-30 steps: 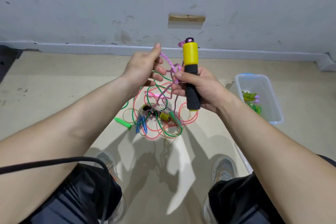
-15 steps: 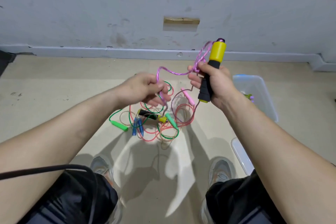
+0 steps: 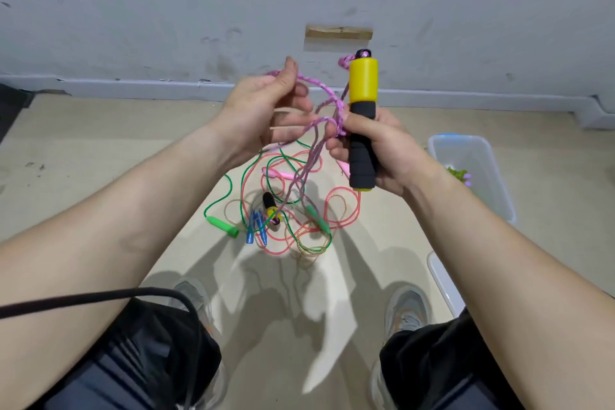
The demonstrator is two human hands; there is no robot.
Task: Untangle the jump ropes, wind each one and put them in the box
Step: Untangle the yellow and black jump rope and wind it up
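Pale floor stretched below as the left hand [image 3: 263, 110] pinched the pink rope [image 3: 319, 88] under its thumb, other fingers spread, above the unsorted tangle [image 3: 314, 215] of other ropes. The right hand [image 3: 379, 150] gripped the yellow-and-black handle [image 3: 363, 83] upright; the box [image 3: 499, 183] at far right held only one green bundle [image 3: 454, 172], so most work seemingly remained

Blurred green bundle [image 3: 456, 172], perhaps rope
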